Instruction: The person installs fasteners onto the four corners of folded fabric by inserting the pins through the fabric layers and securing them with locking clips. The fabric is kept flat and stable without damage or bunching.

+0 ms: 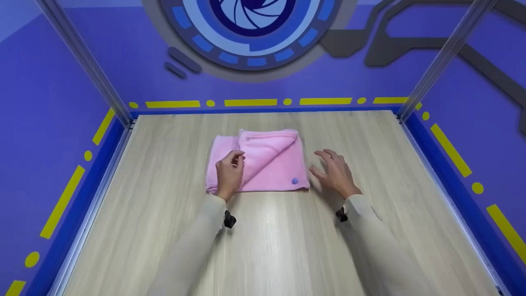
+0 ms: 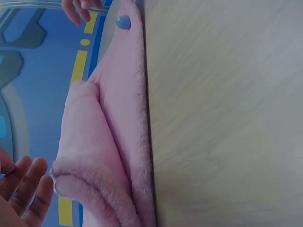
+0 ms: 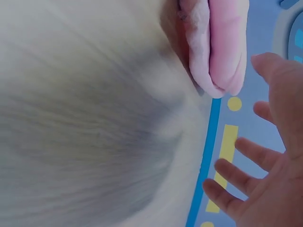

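Observation:
A pink fleece cloth (image 1: 271, 164) lies folded on the table, with one layer turned back diagonally and a small round blue button (image 1: 294, 181) near its front right corner. Over its left part is my left hand (image 1: 230, 174), fingers loosely bent and thumb close to the forefinger; the left wrist view shows these fingers (image 2: 35, 189) beside the rolled edge of the fold, holding nothing. My right hand (image 1: 335, 174) is just right of the cloth, apart from it. Its fingers (image 3: 255, 153) are spread and relaxed, with nothing in them.
The pale wood-grain table (image 1: 271, 242) is bounded by a blue back wall (image 1: 123, 53) and side walls with yellow markings. Metal posts (image 1: 88, 61) stand at the back corners. A black wrist camera (image 1: 229, 220) sits at the left cuff, another (image 1: 341, 214) at the right.

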`<action>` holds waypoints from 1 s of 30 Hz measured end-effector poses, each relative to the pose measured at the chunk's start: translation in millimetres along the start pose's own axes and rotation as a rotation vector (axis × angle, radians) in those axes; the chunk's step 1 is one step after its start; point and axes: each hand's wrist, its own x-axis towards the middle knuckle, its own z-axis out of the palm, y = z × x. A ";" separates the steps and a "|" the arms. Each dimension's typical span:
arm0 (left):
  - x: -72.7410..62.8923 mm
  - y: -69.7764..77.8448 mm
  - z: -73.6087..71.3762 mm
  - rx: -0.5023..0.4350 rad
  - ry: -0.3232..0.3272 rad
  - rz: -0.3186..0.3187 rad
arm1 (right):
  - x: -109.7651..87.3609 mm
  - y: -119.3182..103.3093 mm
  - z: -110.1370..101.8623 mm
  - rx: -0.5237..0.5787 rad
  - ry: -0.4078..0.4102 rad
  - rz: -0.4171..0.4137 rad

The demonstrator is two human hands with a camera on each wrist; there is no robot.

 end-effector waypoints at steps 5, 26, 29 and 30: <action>9.9 -3.0 1.5 0.043 0.005 -0.027 | -0.1 8.5 0.0 -0.054 0.014 0.010; 63.7 -23.0 16.7 0.151 -0.257 -0.304 | -4.1 21.4 6.5 -0.138 -0.074 0.056; 69.7 -25.0 16.4 0.156 -0.293 -0.382 | -5.2 20.9 5.9 -0.141 -0.082 0.055; 71.6 -25.7 16.4 0.155 -0.302 -0.401 | -5.4 20.9 5.5 -0.140 -0.084 0.054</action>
